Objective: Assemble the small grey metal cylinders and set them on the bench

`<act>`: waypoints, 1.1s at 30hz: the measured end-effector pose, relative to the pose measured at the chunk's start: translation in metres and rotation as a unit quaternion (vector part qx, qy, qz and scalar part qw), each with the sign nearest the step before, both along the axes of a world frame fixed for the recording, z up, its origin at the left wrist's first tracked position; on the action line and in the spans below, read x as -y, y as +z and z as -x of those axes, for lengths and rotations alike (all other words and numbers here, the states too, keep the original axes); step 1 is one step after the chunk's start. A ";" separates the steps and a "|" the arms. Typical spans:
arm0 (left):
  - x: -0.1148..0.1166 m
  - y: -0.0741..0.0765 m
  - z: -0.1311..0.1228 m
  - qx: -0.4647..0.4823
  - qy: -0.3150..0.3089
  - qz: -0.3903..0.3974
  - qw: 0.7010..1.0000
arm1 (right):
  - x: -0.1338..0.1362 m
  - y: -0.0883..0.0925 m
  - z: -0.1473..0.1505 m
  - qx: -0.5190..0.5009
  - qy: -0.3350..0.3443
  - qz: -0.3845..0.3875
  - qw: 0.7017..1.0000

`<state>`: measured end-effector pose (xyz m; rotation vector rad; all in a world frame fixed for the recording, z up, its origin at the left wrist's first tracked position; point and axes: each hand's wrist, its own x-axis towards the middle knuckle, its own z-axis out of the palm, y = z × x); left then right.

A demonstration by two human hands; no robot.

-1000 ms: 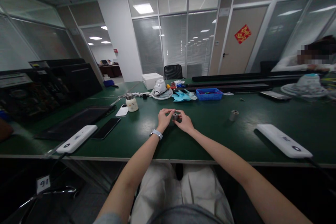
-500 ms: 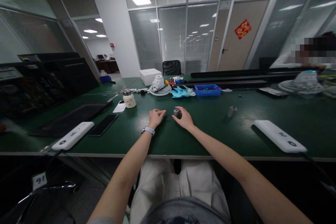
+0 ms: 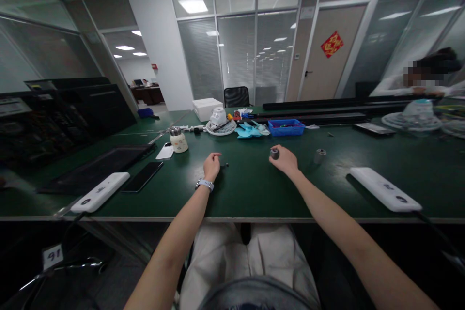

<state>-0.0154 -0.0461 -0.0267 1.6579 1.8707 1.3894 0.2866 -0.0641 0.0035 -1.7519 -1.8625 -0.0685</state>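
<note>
My right hand (image 3: 284, 160) is closed round a small dark cylindrical part (image 3: 274, 153) held just above the green table (image 3: 254, 189). A second, lighter metal cylinder (image 3: 319, 156) stands on the table a short way to its right. My left hand (image 3: 211, 165), with a watch on the wrist, rests on the table with its fingers curled in; a tiny dark piece (image 3: 226, 164) lies just beside its fingertips. Whether the left fingers hold anything is hidden.
White flat devices (image 3: 100, 192) (image 3: 385, 188) lie at left and right near the front edge. A black phone (image 3: 142, 176), a dark tray (image 3: 98, 164), a small jar (image 3: 179, 140), a fan (image 3: 220, 122) and a blue bin (image 3: 286, 127) are further back. Another person sits at the far right (image 3: 417, 85).
My hands were together on the dark part; they have separated. The right hand has carried the part to the right, towards the metal cylinder. The left hand stayed and curled in.
</note>
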 end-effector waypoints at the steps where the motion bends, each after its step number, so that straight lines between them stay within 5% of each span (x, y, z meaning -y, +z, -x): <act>1: 0.000 0.000 0.000 -0.003 0.000 -0.001 1.000 | -0.001 0.001 -0.017 0.014 -0.037 -0.002 0.999; 7: -0.001 -0.001 -0.001 -0.018 -0.006 0.006 1.000 | -0.010 -0.004 -0.086 0.050 -0.178 0.001 0.983; 20: 0.004 0.001 -0.002 -0.019 -0.013 0.014 1.000 | -0.045 -0.015 -0.081 0.087 -0.269 0.011 0.959; 25: 0.004 0.001 -0.003 -0.020 -0.020 0.010 1.000 | -0.028 -0.010 -0.042 0.124 -0.109 -0.024 0.986; 30: 0.004 0.001 -0.002 -0.027 -0.017 0.009 0.999 | -0.005 -0.008 0.062 0.035 0.149 0.009 0.988; 33: 0.006 0.002 -0.002 -0.026 -0.016 0.009 0.999 | -0.004 -0.011 0.114 -0.014 0.189 0.066 0.980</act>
